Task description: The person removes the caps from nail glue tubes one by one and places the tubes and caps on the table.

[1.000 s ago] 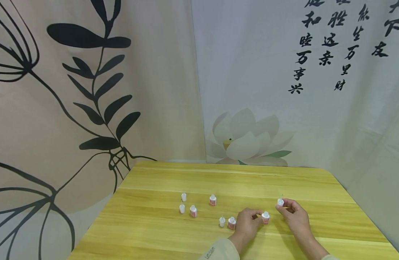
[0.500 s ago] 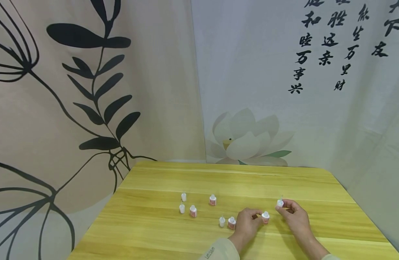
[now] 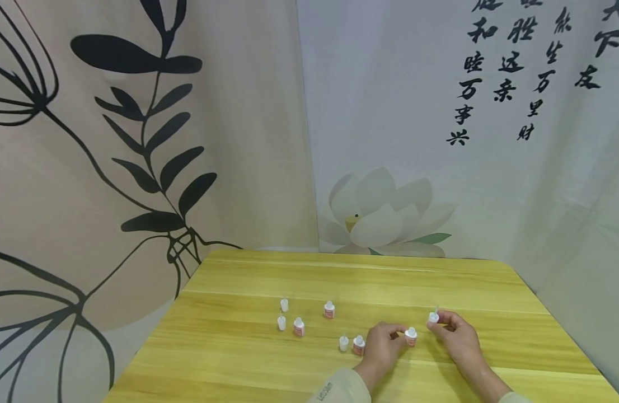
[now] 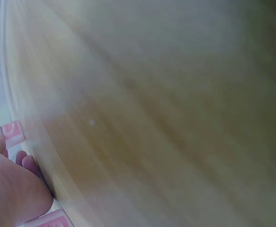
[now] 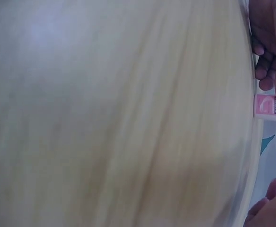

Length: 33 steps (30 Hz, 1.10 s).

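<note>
My left hand (image 3: pixel 385 348) grips a small white bottle (image 3: pixel 411 337) with a pink label, which stands upright on the table. The same bottle (image 5: pixel 270 107) shows in the right wrist view with the left thumb against its side. To the right and a little farther back, my right hand (image 3: pixel 458 336) pinches a small white cap (image 3: pixel 433 317) between thumb and forefinger. A thin stem sticks up from this cap. The cap is apart from the bottle. Just left of my left hand stand another pink-labelled bottle (image 3: pixel 359 345) and a white cap (image 3: pixel 343 343).
Farther left on the yellow wood-grain table (image 3: pixel 229 358) stand two more pink-labelled bottles, one nearer (image 3: pixel 299 327) and one farther back (image 3: pixel 329 309). Two white caps, one front (image 3: pixel 281 323) and one behind (image 3: pixel 284 305), are beside them. A printed curtain (image 3: pixel 254 140) hangs behind the table.
The cap in my right hand has come down slightly and its stem has turned a little. My left hand and the bottle it grips have stayed in place.
</note>
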Each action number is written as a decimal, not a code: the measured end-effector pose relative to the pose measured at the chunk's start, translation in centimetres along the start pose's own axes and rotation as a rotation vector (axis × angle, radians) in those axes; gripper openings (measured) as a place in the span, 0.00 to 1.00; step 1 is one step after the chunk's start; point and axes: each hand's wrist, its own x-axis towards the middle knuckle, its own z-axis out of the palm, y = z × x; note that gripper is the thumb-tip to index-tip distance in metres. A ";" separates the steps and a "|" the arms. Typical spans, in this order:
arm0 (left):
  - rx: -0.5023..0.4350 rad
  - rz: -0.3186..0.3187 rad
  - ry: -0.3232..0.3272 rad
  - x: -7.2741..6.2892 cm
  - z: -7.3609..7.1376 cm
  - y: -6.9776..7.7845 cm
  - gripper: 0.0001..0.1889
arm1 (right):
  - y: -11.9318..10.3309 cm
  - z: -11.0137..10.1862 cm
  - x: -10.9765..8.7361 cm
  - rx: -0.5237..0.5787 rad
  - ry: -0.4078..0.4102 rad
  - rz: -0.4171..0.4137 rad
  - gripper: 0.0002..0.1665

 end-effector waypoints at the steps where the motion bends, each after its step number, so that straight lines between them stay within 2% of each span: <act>1: -0.002 -0.004 0.002 0.0 0.0 0.0 0.07 | 0.0 0.0 0.0 -0.002 -0.003 0.000 0.26; 12: 0.014 0.006 -0.011 -0.1 -0.2 0.4 0.06 | 0.3 -0.5 0.0 -0.066 -0.090 0.008 0.29; 21: 0.016 0.001 -0.016 0.0 -0.2 0.2 0.07 | 1.0 -0.4 0.0 -0.081 -0.110 -0.007 0.25; 24: 0.019 0.019 -0.019 0.0 -0.2 0.2 0.07 | 1.1 -0.3 0.1 -0.087 -0.111 -0.012 0.24; 33: 0.006 0.018 -0.004 -0.1 -0.2 0.4 0.06 | 1.6 -0.3 0.3 -0.178 -0.132 -0.024 0.23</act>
